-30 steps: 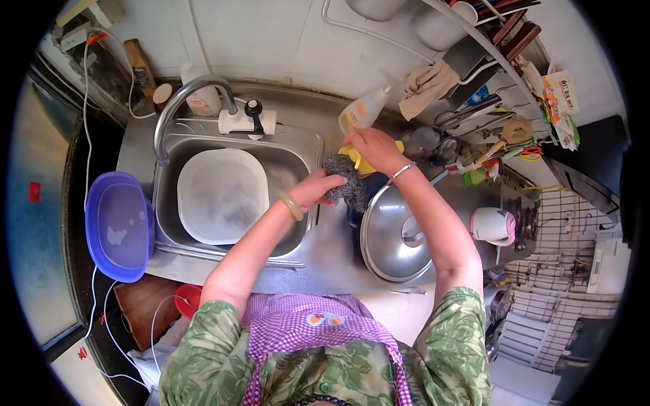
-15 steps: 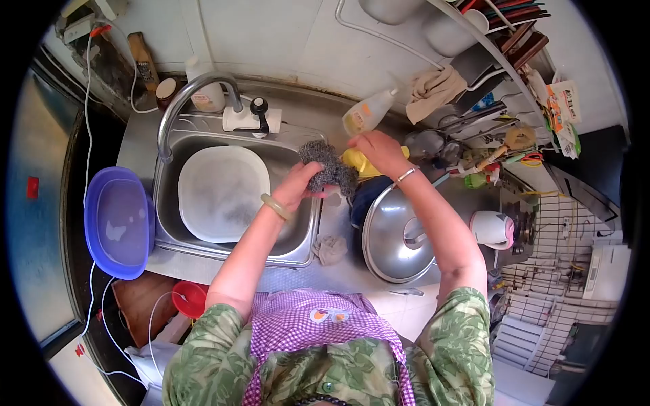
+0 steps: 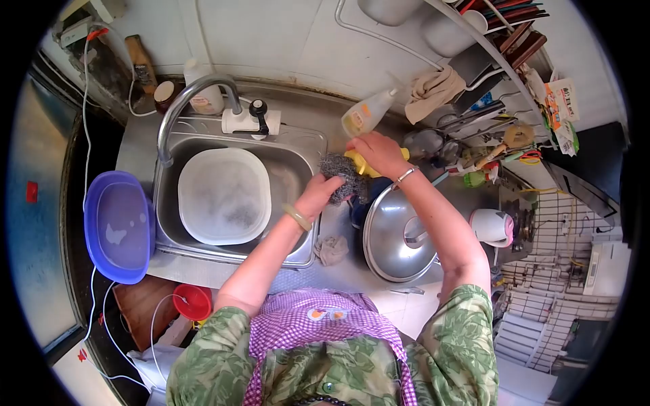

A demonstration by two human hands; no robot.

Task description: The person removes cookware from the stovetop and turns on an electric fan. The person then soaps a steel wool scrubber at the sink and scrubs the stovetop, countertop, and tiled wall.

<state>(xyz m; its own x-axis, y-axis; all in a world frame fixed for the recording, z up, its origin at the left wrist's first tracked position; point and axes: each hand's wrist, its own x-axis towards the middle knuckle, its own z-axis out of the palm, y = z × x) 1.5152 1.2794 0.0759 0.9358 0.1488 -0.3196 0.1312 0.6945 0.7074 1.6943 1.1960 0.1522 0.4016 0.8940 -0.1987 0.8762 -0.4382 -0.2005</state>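
My left hand (image 3: 318,195) is closed on a dark grey steel wool scouring pad (image 3: 345,178), held over the counter just right of the sink (image 3: 289,172). The fingers of my right hand (image 3: 379,154) are wrapped round a yellow bottle (image 3: 357,162), partly covered by the hand. One end of the bottle meets the steel wool; whether any liquid comes out cannot be seen. In the sink stands a white plastic basin (image 3: 220,183) with cloudy water in it.
A lidded steel pan (image 3: 389,237) stands beneath my right forearm. Behind the hands is a spray bottle (image 3: 365,114). The faucet (image 3: 183,95) arches over the sink's left side, beside a blue-purple tub (image 3: 118,260). A crumpled cloth (image 3: 331,250) lies near the front edge.
My left hand has moved right with the steel wool, away from the sink and closer against the yellow bottle. My right hand has stayed nearly in place.
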